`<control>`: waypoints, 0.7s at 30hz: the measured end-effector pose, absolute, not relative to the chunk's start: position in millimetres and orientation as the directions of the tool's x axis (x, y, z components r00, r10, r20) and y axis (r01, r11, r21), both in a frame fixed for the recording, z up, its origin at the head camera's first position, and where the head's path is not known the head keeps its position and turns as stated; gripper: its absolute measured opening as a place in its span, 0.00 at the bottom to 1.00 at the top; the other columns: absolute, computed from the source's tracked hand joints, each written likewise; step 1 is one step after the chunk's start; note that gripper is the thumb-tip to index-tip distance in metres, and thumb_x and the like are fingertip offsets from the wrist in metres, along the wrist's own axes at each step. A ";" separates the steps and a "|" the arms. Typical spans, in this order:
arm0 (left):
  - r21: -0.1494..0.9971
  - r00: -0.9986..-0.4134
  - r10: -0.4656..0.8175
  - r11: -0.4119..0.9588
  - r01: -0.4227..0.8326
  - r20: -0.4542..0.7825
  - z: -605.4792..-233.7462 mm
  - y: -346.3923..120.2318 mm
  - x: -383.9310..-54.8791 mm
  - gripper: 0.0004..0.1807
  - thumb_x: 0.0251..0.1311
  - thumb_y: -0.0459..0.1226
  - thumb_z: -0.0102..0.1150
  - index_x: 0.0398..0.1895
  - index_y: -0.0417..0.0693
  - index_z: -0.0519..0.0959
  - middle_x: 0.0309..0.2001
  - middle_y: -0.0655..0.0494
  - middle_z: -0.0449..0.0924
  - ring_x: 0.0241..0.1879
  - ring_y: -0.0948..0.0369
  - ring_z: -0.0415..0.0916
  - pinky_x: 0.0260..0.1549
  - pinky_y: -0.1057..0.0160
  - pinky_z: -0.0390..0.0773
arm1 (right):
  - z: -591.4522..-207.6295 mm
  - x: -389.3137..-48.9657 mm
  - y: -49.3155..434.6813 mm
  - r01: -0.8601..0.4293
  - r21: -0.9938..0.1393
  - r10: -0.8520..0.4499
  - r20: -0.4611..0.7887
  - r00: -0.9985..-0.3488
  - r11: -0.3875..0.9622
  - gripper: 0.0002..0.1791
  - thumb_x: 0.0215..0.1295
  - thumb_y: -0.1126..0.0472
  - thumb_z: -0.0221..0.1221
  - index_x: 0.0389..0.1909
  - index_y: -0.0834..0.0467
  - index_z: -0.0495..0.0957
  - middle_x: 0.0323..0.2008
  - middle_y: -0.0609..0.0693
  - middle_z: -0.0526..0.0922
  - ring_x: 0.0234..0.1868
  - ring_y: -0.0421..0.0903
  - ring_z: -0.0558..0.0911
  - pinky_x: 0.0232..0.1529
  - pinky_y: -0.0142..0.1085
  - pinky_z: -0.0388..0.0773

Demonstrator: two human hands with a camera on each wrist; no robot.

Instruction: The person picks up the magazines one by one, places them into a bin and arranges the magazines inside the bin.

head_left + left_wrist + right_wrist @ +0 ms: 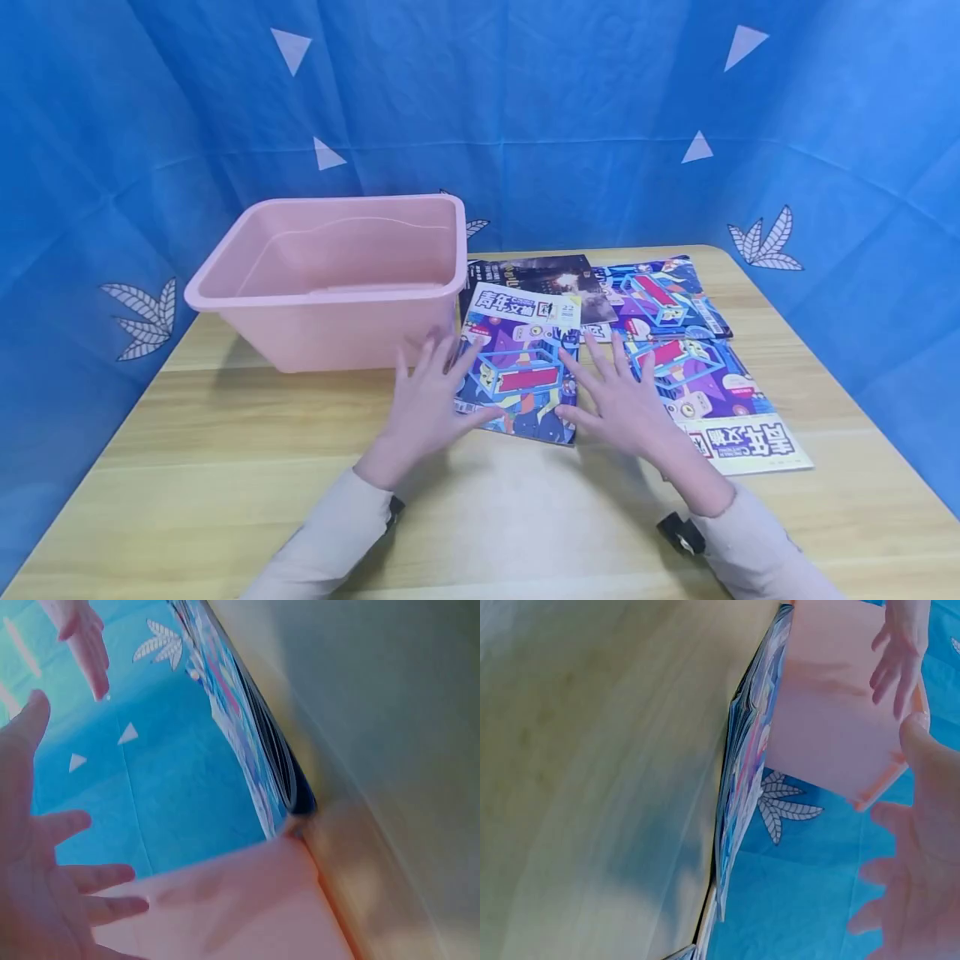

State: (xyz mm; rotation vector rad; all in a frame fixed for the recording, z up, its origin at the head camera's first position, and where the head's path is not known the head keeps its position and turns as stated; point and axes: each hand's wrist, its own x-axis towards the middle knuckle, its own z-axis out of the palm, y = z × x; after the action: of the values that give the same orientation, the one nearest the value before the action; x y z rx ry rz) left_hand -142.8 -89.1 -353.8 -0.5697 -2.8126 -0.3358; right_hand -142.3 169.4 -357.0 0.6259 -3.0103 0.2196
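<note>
A purple and blue magazine (pixel 519 367) with a white title band lies in the middle of the table. Over its left edge my left hand (pixel 431 400) spreads its fingers. On the other side my right hand (pixel 618 400) spreads likewise, above the gap between this magazine and a second purple magazine (pixel 738 400) at the right. Both wrist views show the hands raised over the table with nothing in them; the magazine's page edges (pixel 277 765) appear side-on, slightly fanned. Behind it are a dark-covered magazine (pixel 540 275) and another purple magazine (pixel 667 292), partly overlapped.
A pink plastic bin (pixel 360 333) stands at the back left, its near right corner close to the middle magazine. The wooden table (pixel 495 533) runs toward me. A blue cloth curtain (pixel 502 100) with white triangles and leaf prints hangs behind and along the sides.
</note>
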 end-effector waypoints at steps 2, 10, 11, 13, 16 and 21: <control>0.195 -0.875 0.337 0.887 0.419 0.349 -352.3 -95.1 -144.6 0.47 0.44 0.66 0.52 0.67 0.57 0.57 0.63 0.45 0.59 0.64 0.48 0.48 0.57 0.35 0.41 | -355.8 -144.6 169.7 -0.429 -0.128 -0.415 0.121 -0.902 0.894 0.40 0.57 0.36 0.50 0.68 0.45 0.50 0.69 0.54 0.41 0.65 0.59 0.30 0.53 0.61 0.18; 0.231 -0.802 0.326 0.842 0.487 0.501 -353.3 -119.5 -142.3 0.41 0.46 0.58 0.59 0.62 0.48 0.64 0.59 0.44 0.64 0.59 0.49 0.58 0.56 0.40 0.53 | -362.7 -142.0 171.6 -0.515 -0.210 -0.472 0.223 -0.853 0.831 0.37 0.57 0.42 0.54 0.66 0.51 0.57 0.67 0.55 0.51 0.66 0.58 0.38 0.58 0.62 0.34; 0.238 -0.797 0.321 0.838 0.491 0.512 -353.7 -121.9 -141.4 0.40 0.46 0.58 0.59 0.61 0.47 0.65 0.59 0.44 0.64 0.59 0.48 0.58 0.56 0.40 0.54 | -364.0 -141.1 172.0 -0.516 -0.230 -0.471 0.224 -0.853 0.825 0.37 0.57 0.42 0.55 0.65 0.51 0.58 0.66 0.55 0.52 0.66 0.58 0.39 0.59 0.62 0.36; 0.258 -0.784 0.307 0.826 0.501 0.540 -353.3 -126.2 -140.8 0.39 0.46 0.56 0.60 0.60 0.45 0.66 0.58 0.43 0.65 0.58 0.48 0.59 0.56 0.41 0.54 | -365.5 -139.9 173.0 -0.518 -0.265 -0.468 0.231 -0.853 0.814 0.36 0.58 0.42 0.54 0.65 0.53 0.59 0.66 0.56 0.53 0.67 0.58 0.41 0.59 0.62 0.38; 0.277 -0.748 0.281 0.805 0.525 0.601 -349.9 -133.0 -143.7 0.38 0.46 0.54 0.61 0.58 0.43 0.67 0.58 0.42 0.66 0.58 0.47 0.59 0.55 0.41 0.55 | -365.3 -140.8 173.9 -0.528 -0.283 -0.468 0.255 -0.846 0.801 0.34 0.58 0.43 0.54 0.64 0.53 0.61 0.66 0.55 0.55 0.67 0.57 0.43 0.60 0.60 0.40; 0.266 -0.664 0.236 0.783 0.562 0.709 -337.6 -151.1 -153.8 0.32 0.48 0.49 0.61 0.54 0.40 0.70 0.56 0.43 0.68 0.58 0.47 0.61 0.54 0.40 0.56 | -360.4 -148.9 175.2 -0.584 -0.252 -0.503 0.320 -0.803 0.771 0.32 0.58 0.47 0.56 0.62 0.55 0.63 0.64 0.57 0.57 0.66 0.58 0.49 0.61 0.56 0.45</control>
State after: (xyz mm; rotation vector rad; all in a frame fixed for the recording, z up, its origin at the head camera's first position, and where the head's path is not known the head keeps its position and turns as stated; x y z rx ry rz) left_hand -153.8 -151.1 -337.6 -0.5897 -2.2902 -0.6221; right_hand -148.9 175.2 -360.4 0.8518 -2.7320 0.5026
